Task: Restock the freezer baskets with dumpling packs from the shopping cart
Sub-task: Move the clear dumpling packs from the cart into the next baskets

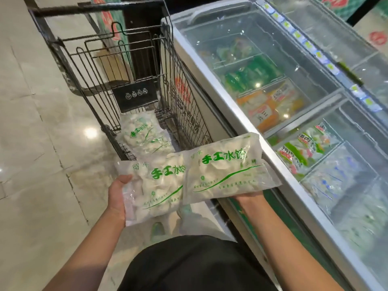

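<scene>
Now 2 clear plastic dumpling packs with green lettering held up, 1 per hand: left hand (117, 198) grips left pack (155, 190), right hand (249, 197) (mostly hidden beneath) carries right pack (224, 171). Glass-lidded chest freezer (237, 120) lies rightward, right hand nearer; packs' long axes run left-right. More packs remain in black wire shopping cart (117, 66).

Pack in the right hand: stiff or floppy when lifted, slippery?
The pack lies nearly flat across the right hand, its ends barely drooping, so it is probably fairly stiff, the contents likely frozen. The lumpy fill suggests some weight for its size. The glossy film may be slick; support from below looks wise.
</scene>
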